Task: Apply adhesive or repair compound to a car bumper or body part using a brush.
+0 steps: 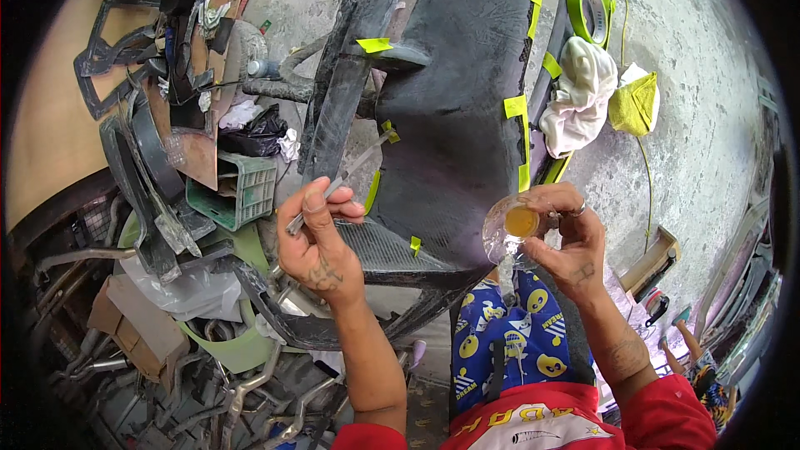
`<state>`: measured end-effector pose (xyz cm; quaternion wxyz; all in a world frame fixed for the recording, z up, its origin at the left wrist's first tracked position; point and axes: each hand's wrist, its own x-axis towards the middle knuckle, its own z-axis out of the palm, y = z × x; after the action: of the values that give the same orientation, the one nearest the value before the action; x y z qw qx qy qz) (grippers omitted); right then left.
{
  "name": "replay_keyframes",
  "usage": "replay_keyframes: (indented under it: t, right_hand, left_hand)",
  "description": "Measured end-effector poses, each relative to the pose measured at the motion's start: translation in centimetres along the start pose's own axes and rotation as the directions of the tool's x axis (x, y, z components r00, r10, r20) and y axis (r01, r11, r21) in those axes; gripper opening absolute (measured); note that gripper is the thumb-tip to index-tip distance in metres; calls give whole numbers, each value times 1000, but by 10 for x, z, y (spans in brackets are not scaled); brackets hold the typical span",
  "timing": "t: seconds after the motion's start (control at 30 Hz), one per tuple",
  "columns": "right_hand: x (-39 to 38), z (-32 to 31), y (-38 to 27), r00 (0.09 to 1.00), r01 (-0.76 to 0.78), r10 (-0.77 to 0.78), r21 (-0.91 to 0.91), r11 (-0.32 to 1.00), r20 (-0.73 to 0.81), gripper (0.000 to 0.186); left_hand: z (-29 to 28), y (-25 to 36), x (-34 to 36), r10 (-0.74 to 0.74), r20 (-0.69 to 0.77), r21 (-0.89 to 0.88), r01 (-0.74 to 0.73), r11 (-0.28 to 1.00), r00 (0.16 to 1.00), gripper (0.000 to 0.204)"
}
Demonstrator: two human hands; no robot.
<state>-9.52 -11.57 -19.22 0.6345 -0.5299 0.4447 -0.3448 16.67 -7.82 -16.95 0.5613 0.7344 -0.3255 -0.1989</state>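
Observation:
My left hand (321, 242) is closed around the grip of a slim metal blade tool (358, 162). Its tip points up and to the right, in front of the dark panel; whether it touches cannot be seen. In my right hand (571, 237), fingers and thumb grip the rim of a clear plastic cup (495, 233) with amber liquid in it. The cup tilts so that I look into it, near the panel's right edge. Between my hands and beyond lies the dark grey moulded panel (458, 158). Short pieces of yellow-green tape (516, 107) stick along its edges.
Right of the panel are a roll of green tape (575, 12), a crumpled white cloth (577, 96) and a yellow sponge-like pad (635, 108). On the left stand a green crate (242, 204), a pale green tub (237, 350) and a cardboard box (142, 337), with metal pipes (242, 404) below.

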Motion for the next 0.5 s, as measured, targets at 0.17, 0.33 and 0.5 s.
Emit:
replay_keyframes:
  t: [0.17,0.33,0.5]
  right_hand:
    - [0,1,0,1000,-17,17,28,999,-7,37]
    - [0,1,-1,1000,4,-4,10,1000,3,38]
    - [-1,2,-1,1000,-7,7,-3,1000,4,38]
  left_hand:
    - [-3,0,0,-4,-3,-48,4,999,1000,27]
    - [-3,-2,-1,-18,-24,-61,17,998,1000,27]
    - [-4,-1,-1,-21,-28,-63,19,998,999,27]
